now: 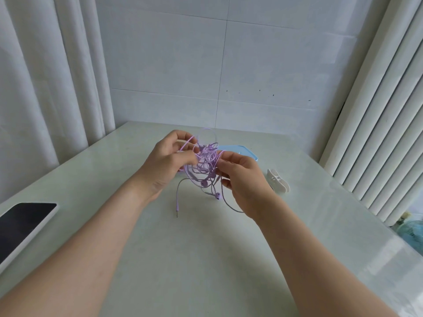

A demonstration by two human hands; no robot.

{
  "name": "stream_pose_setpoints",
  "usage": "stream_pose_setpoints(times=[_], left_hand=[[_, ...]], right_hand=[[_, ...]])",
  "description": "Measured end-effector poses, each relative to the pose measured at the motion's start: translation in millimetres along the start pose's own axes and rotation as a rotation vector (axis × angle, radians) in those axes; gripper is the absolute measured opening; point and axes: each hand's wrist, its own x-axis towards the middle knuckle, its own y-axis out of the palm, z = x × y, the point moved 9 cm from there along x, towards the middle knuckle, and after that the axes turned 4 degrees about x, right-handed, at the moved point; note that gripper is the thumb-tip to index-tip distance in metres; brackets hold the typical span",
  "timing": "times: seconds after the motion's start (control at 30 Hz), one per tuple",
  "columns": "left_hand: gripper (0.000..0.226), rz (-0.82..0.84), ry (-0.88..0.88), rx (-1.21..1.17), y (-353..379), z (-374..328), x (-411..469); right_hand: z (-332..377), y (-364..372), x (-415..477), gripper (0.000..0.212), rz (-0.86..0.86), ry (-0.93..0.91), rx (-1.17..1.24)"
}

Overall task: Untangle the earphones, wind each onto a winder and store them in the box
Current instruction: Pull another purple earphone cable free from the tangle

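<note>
Step in hand: untangling. My left hand [169, 154] pinches one loop of the purple earphones [206, 161] with curled fingers [183, 135]. The tangle hangs just in front of the box [245, 150], above the tabletop [183, 259]. My right hand [242, 177] grips strands opposite. The winder [278, 181] lies right of the box, untouched. Next move — ease one cord free without tightening knots.

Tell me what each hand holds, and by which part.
Both hold the tangled earphones: the left hand pinches a cord loop at the tangle's upper left, the right hand grips cords on its right side. Plug and earbuds hang free.
</note>
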Motion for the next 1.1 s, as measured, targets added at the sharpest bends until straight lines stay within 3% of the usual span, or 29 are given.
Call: stream_pose_setpoints(times=[0.17, 0.3, 0.53, 0.7, 0.83, 0.97, 1.1], left_hand=[[0.042, 0.113, -0.047, -0.028, 8.8, 9.8, 0.9], [0.068, -0.128, -0.105, 0.069, -8.2, 15.0, 1.4], [0.023, -0.194, 0.103, 0.357, -14.3, -2.8, 0.8], [0.02, -0.229, 0.136, 0.481, -16.2, 1.2, 1.1], [0.031, -0.137, 0.077, 0.561, -7.6, 2.8, 0.3], [0.041, 0.11, 0.04, 0.639, 19.4, 10.3, -4.1], [0.031, 0.184, -0.024, 0.614, 23.7, 21.6, -3.5]], right_hand=[[8.5, -10.5, 2.3, 0.018, -0.068, -0.103, -0.069], [13.5, -8.6, 1.2, 0.025, -0.084, -0.166, -0.073], [14.5, -12.5, 0.8, 0.026, -0.123, -0.187, -0.017], [9.6, -19.7, 0.2, 0.023, -0.191, -0.117, -0.016], [4.2, -24.1, 0.8, 0.023, -0.233, -0.055, -0.06], [-0.6, -27.8, 0.2, 0.02, -0.254, -0.004, -0.079], [-3.8, -29.7, -0.1, 0.026, -0.25, 0.036, -0.182]])
